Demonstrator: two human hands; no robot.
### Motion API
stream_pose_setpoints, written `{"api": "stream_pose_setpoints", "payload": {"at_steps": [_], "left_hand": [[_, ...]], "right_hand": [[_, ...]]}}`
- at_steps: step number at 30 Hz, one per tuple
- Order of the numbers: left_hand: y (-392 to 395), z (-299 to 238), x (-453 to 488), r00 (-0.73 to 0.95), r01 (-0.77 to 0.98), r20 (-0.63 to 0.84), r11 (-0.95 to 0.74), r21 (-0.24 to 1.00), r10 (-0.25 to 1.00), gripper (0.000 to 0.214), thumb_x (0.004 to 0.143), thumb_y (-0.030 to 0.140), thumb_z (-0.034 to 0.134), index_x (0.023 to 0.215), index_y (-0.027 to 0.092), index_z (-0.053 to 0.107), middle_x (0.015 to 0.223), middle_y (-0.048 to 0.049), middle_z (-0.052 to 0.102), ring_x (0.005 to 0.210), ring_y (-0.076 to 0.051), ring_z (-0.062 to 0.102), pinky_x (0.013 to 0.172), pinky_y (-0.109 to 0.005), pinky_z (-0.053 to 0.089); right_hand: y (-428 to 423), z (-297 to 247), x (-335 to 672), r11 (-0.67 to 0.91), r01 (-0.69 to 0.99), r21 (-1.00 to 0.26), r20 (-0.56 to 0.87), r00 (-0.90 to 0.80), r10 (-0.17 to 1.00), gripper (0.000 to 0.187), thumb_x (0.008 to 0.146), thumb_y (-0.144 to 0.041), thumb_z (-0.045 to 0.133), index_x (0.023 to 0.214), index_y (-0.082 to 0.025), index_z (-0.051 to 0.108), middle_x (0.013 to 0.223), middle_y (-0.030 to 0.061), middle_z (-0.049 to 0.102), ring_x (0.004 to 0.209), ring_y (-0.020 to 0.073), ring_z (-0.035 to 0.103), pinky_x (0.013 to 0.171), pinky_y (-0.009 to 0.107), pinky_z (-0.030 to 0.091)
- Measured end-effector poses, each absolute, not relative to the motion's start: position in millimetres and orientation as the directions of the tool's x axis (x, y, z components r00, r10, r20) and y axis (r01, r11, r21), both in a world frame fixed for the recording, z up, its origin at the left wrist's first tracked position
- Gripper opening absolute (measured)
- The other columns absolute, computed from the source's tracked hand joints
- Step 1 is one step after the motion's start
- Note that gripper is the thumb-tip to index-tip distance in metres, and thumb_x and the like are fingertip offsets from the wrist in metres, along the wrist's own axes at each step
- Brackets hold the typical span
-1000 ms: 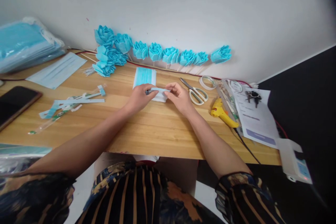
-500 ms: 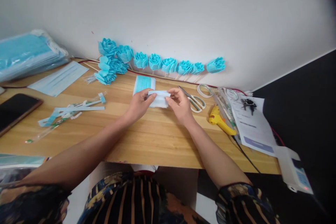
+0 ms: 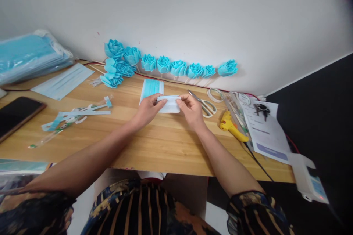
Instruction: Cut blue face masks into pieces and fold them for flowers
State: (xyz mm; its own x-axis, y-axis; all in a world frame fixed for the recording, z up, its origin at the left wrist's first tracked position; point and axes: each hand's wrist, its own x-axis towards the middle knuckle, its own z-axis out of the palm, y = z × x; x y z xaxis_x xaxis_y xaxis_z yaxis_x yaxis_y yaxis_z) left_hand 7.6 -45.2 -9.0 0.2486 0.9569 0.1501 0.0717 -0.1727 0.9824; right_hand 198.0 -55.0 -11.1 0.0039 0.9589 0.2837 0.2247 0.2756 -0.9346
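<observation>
Both hands pinch a folded piece of pale blue mask fabric (image 3: 169, 106) above the middle of the table. My left hand (image 3: 149, 109) is closed on its left end, thumb on top. Gripping the right end is my right hand (image 3: 191, 109), thumb and fingers pressed together. Just behind my left hand lies a blue pleated mask piece (image 3: 152, 87), partly covered by the hand. Scissors (image 3: 205, 106) with pale handles rest right behind my right hand.
Several blue fabric flowers (image 3: 178, 68) on sticks lean along the wall. A yellow glue gun (image 3: 230, 126), tape roll (image 3: 215, 95) and keys (image 3: 261, 111) on paper are at the right. At the left are a phone (image 3: 19, 115), cut strips (image 3: 82, 113) and bagged masks (image 3: 30, 57).
My right thumb has shifted to the upper right edge of the folded fabric. Otherwise both hands keep their hold, and the view has moved only slightly.
</observation>
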Motion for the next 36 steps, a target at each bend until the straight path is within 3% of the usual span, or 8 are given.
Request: {"api": "stream_pose_setpoints", "payload": {"at_steps": [8,12,14,20,28,33,36], "left_hand": [[-45.5,-8.4,8.3,0.248,0.045,0.131,-0.147,0.988,0.96,0.035,0.079,0.05,0.064,0.087,0.016,0.065,0.07,0.001,0.058,0.063,-0.012,0.048,0.058,-0.025,0.035],[-45.6,-8.8,9.1,0.242,-0.01,0.121,-0.122,0.992,0.963,0.036,0.078,0.048,0.068,0.089,0.014,0.069,0.074,-0.0005,0.064,0.065,-0.012,0.052,0.06,-0.024,0.039],[-45.9,-9.3,9.4,0.238,-0.012,0.126,-0.127,0.992,0.963,0.034,0.078,0.047,0.069,0.089,0.014,0.069,0.074,-0.0004,0.065,0.065,-0.012,0.052,0.06,-0.023,0.04],[-45.9,-11.7,9.9,0.258,-0.028,0.082,-0.077,0.997,0.963,0.035,0.078,0.047,0.07,0.088,0.014,0.069,0.073,-0.0012,0.066,0.064,-0.012,0.054,0.059,-0.023,0.041],[-45.6,-7.8,9.4,0.223,0.032,0.087,-0.096,0.995,0.971,0.029,0.077,0.043,0.069,0.086,0.016,0.072,0.069,-0.001,0.065,0.06,-0.012,0.053,0.053,-0.024,0.041],[-47.4,-8.7,9.4,0.236,0.018,0.085,-0.092,0.996,0.968,0.029,0.077,0.045,0.069,0.082,0.016,0.07,0.067,-0.0007,0.063,0.058,-0.012,0.051,0.052,-0.023,0.039],[-46.6,-11.2,9.7,0.226,0.016,0.085,-0.091,0.996,0.97,0.029,0.076,0.045,0.068,0.081,0.016,0.069,0.065,0.0003,0.061,0.056,-0.011,0.048,0.052,-0.023,0.038]], "right_hand": [[-54.2,-13.9,196.9,0.291,0.236,-0.927,0.304,0.02,0.953,0.026,0.084,-0.047,0.07,0.095,-0.024,0.065,0.083,0.0005,0.067,0.072,0.015,0.059,0.066,0.03,0.051],[-55.3,-10.7,194.7,0.264,0.16,-0.951,0.259,-0.053,0.964,0.053,0.079,-0.053,0.076,0.123,-0.028,0.06,0.097,0.0031,0.068,0.081,0.0181,0.064,0.068,0.031,0.054],[-55.9,-10.2,194.0,0.231,0.135,-0.964,0.218,-0.103,0.97,0.059,0.076,-0.057,0.077,0.126,-0.029,0.061,0.1,0.0035,0.068,0.084,0.0193,0.065,0.068,0.032,0.055],[-55.5,-15.0,196.7,0.193,0.193,-0.962,0.183,-0.068,0.981,0.036,0.081,-0.057,0.072,0.082,-0.022,0.067,0.071,-0.0013,0.059,0.064,0.0141,0.054,0.059,0.027,0.045],[-59.6,-8.1,193.9,0.265,0.307,-0.914,0.257,-0.064,0.964,0.024,0.082,-0.046,0.071,0.081,-0.022,0.071,0.073,0.0002,0.065,0.068,0.0161,0.058,0.065,0.03,0.048],[-58.7,-10.9,191.9,0.202,0.216,-0.955,0.181,-0.114,0.977,0.031,0.076,-0.05,0.077,0.091,-0.023,0.069,0.077,-0.0007,0.066,0.067,0.0151,0.058,0.06,0.028,0.047],[-56.9,-13.8,193.2,0.163,0.25,-0.954,0.128,-0.15,0.98,0.032,0.076,-0.051,0.077,0.078,-0.023,0.062,0.066,-0.0032,0.059,0.061,0.0137,0.052,0.055,0.026,0.043]]}}
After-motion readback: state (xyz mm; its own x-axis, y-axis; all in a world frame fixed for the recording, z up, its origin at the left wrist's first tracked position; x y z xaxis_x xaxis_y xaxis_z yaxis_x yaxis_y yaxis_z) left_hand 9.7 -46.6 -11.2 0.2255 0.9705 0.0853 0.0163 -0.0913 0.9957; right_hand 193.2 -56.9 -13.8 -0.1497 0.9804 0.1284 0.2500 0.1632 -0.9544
